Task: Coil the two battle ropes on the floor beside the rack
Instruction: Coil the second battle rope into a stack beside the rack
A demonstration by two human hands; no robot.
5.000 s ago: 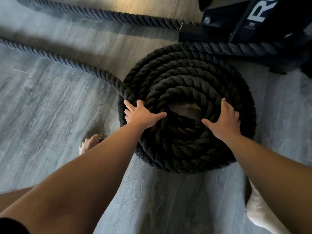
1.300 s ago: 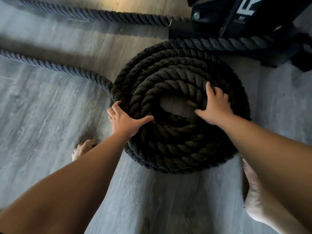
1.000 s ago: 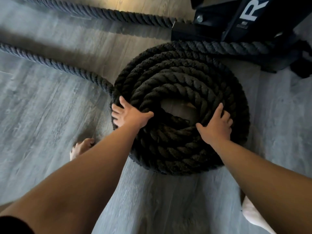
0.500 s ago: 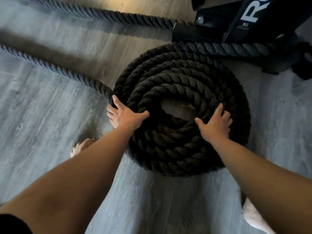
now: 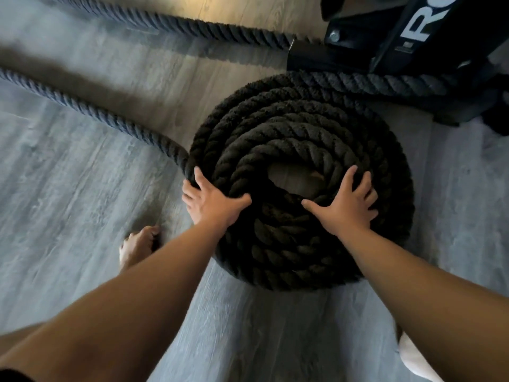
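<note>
A thick black twisted battle rope (image 5: 289, 128) lies coiled in a stacked ring on the grey wood-plank floor (image 5: 68, 175), just beside the black metal rack base (image 5: 358, 51). The left hand (image 5: 212, 205) and right hand (image 5: 345, 208) press flat on top of the coil, fingers spread and gripping nothing.

My coil (image 5: 303, 128) of thick black twisted rope lies flat at frame centre, several turns stacked round a small open middle. Its free length (image 5: 82, 109) leaves the coil's left side by my left hand (image 5: 212, 205) and runs to the left edge. The second rope (image 5: 206, 28) lies straight and uncoiled across the upper left.
</note>
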